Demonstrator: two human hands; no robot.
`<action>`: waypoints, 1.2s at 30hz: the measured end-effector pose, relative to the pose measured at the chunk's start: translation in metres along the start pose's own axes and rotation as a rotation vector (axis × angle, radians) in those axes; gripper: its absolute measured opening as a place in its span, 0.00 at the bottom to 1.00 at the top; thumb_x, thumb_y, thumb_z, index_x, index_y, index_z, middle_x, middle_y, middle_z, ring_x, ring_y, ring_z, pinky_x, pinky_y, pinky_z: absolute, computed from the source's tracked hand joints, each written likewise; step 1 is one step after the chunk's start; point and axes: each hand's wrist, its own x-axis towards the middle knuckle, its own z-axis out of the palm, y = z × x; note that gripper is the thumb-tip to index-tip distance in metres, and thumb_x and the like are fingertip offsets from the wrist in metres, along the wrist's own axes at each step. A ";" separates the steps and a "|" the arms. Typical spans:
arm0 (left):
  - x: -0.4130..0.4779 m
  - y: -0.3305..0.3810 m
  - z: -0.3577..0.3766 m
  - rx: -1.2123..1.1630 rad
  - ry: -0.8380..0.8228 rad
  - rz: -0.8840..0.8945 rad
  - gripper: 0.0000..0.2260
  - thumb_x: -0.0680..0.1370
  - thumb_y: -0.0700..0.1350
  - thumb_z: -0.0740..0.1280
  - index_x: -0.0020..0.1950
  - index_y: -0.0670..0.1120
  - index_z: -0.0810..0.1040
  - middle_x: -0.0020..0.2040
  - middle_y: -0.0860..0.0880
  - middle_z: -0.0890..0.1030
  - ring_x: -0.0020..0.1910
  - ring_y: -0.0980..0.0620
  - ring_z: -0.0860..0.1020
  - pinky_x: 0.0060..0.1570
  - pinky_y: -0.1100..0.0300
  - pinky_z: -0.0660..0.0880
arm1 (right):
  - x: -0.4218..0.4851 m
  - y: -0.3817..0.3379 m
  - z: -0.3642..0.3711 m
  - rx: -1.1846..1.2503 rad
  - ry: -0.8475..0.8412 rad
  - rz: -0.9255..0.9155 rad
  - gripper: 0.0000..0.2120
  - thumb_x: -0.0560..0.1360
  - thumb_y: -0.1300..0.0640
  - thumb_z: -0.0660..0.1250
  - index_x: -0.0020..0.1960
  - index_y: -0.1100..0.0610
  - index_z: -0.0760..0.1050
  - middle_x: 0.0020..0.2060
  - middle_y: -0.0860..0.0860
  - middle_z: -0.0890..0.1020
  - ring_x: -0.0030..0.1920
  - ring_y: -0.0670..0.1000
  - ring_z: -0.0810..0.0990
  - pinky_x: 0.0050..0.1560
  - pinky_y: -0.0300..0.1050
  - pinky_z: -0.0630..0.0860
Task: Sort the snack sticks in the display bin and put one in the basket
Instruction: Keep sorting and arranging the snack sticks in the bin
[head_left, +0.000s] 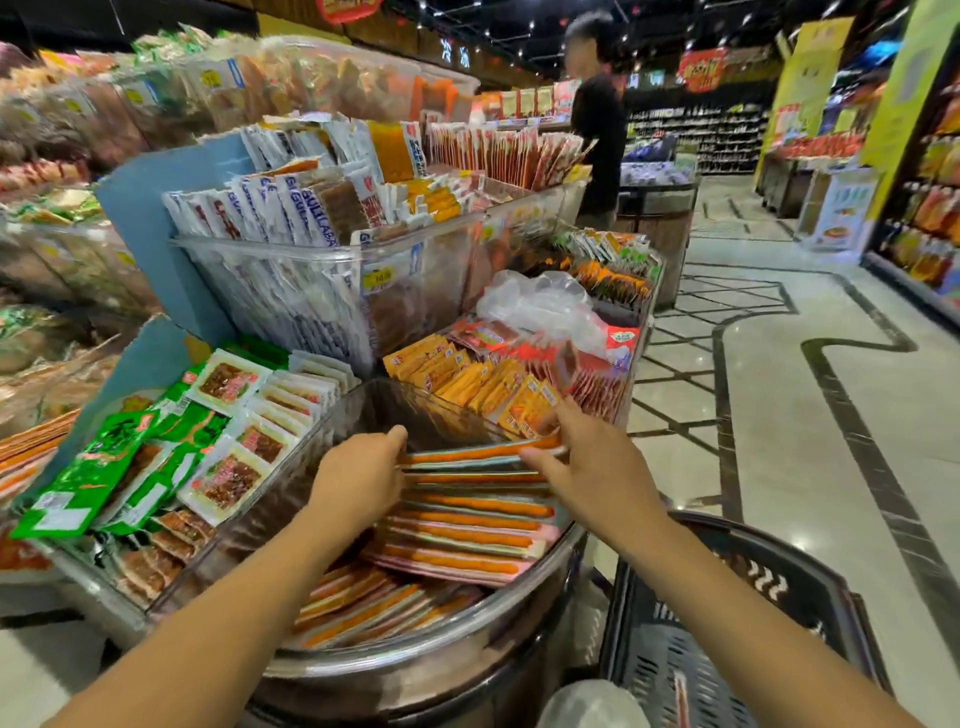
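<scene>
Low at the centre of the frame, I see the snack sticks (467, 522) lying stacked flat in the clear display bin (447, 647). My left grip (358, 480) is curled over the left ends of the upper sticks. My right grip (597, 470) pinches the right end of the topmost one. The black basket (727, 613) sits at lower right, just beside the bin. Yellow packets (483, 387) fill the compartment behind, and green packets (104, 467) lie at left.
</scene>
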 end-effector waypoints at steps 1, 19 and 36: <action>0.003 0.002 0.004 0.001 -0.005 -0.001 0.06 0.78 0.44 0.63 0.55 0.49 0.72 0.47 0.49 0.79 0.49 0.45 0.79 0.41 0.52 0.72 | 0.000 0.001 -0.002 -0.044 -0.005 -0.012 0.14 0.76 0.42 0.70 0.54 0.49 0.74 0.47 0.47 0.80 0.48 0.50 0.78 0.43 0.45 0.69; 0.004 -0.005 0.028 -0.166 -0.089 -0.016 0.10 0.78 0.41 0.65 0.56 0.50 0.81 0.52 0.51 0.82 0.50 0.49 0.80 0.51 0.53 0.78 | -0.007 0.007 0.018 -0.486 0.079 -0.167 0.18 0.72 0.37 0.71 0.49 0.51 0.82 0.44 0.49 0.80 0.47 0.52 0.76 0.47 0.50 0.75; -0.042 -0.074 -0.050 0.043 0.296 0.217 0.16 0.71 0.41 0.72 0.59 0.43 0.81 0.62 0.43 0.80 0.62 0.41 0.76 0.61 0.47 0.74 | 0.002 -0.075 0.054 -0.288 -0.162 -0.329 0.09 0.79 0.48 0.66 0.56 0.48 0.81 0.51 0.47 0.82 0.56 0.53 0.77 0.57 0.50 0.71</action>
